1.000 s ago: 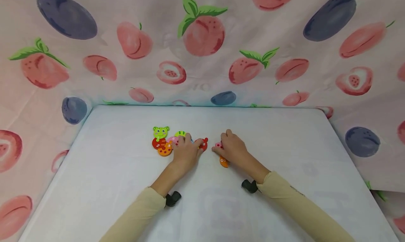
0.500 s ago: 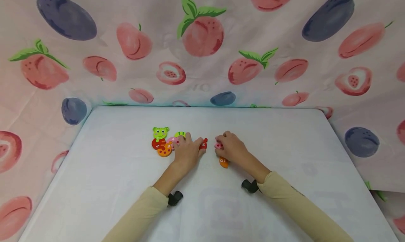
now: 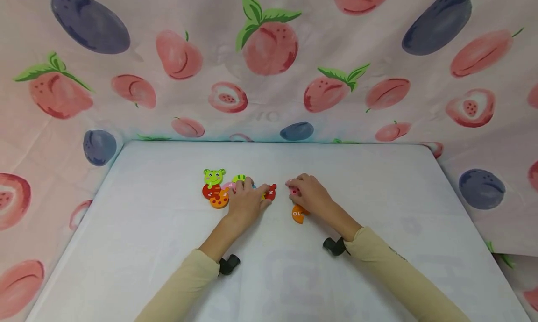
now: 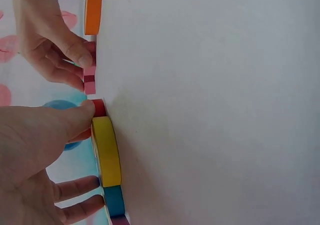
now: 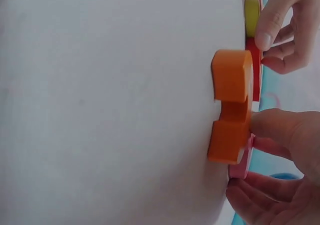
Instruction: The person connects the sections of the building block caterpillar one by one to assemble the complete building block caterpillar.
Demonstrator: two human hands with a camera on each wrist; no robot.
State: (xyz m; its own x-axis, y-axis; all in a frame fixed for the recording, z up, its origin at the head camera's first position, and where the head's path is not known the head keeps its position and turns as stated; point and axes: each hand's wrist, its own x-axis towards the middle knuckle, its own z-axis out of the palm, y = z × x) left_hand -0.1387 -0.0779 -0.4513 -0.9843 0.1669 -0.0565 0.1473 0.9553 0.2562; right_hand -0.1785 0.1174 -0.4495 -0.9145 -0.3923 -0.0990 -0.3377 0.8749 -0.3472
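Note:
In the head view, my left hand [image 3: 245,201] lies over a chain of flat, numbered caterpillar puzzle pieces. Its thumb and forefinger pinch the red puzzle piece [image 3: 272,192] at the chain's right end. Other fingers of that hand touch the blue piece [image 4: 114,201], beyond the yellow piece [image 4: 107,152]. Across a small gap, my right hand [image 3: 313,194] pinches a pink dotted puzzle piece [image 3: 295,191], partly covered by the fingers. An orange piece marked 10 [image 3: 298,215] lies just below the right hand, close to the pink one.
At the chain's left end lie a green smiling head piece [image 3: 214,176], a red piece [image 3: 210,191] and an orange dotted piece [image 3: 219,200]. A white-covered table [image 3: 168,247] bears everything. Fruit-print cloth [image 3: 269,97] hangs behind its far edge.
My right hand has shifted slightly right with the pink piece, and more of the orange piece shows now. The left hand has stayed almost in place at the red piece.

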